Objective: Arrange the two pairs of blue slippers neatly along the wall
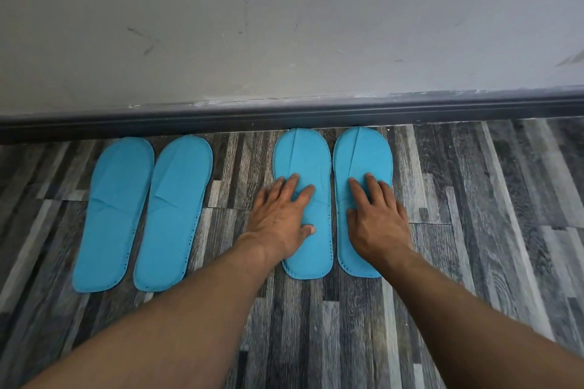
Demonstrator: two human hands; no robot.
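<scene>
Slippers: left pair (142, 211) and right pair (331, 199) toe-in by skirting (284, 117) | left hand (279, 218), right hand (377, 218) flat, fingers spread, gripping nothing | risk: we drag thin soles askew lifting off; toes seemingly touch skirting.

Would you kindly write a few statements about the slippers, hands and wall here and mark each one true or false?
1. Four blue slippers lie on the floor, toes toward the baseboard. True.
2. The left hand rests flat on a slipper of the left pair. False: it rests on the right pair.
3. The right hand lies flat on the rightmost slipper. True.
4. One slipper is stacked on another. False: all lie side by side.
5. The floor is plain white tile. False: it is grey wood-pattern.
</scene>
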